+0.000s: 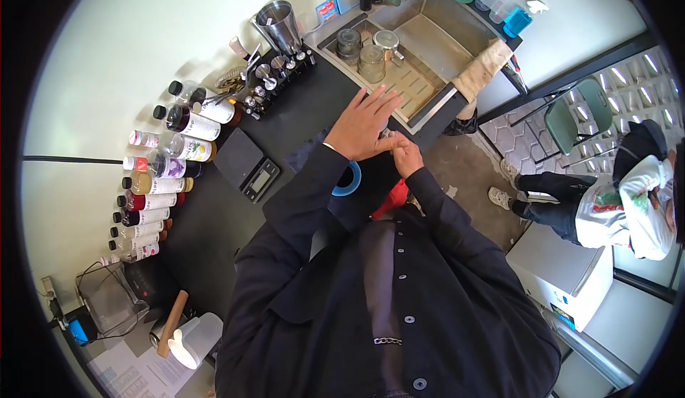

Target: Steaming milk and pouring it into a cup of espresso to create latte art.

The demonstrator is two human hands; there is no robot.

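My left hand (361, 128) is held out flat, palm down, above the counter beside the sink, fingers stretched and thumb against my other hand. My right hand (406, 157) is curled just beside it, touching that thumb. A small pale thing shows in the gap between the hands; what it is, and whether the right hand grips it, cannot be made out. Below my left wrist is a dark round opening with a blue rim (350, 181), partly covered by the sleeve. A red cloth (393, 200) shows under my right forearm.
A metal sink (428, 29) holds upturned glass jars (372, 62) on its drainboard. Leftward stand a digital scale (262, 178), a rack of bar tools (273, 79), a steel shaker (278, 26) and several syrup bottles (160, 185). Another person (621, 200) stands at right near a green chair (572, 114).
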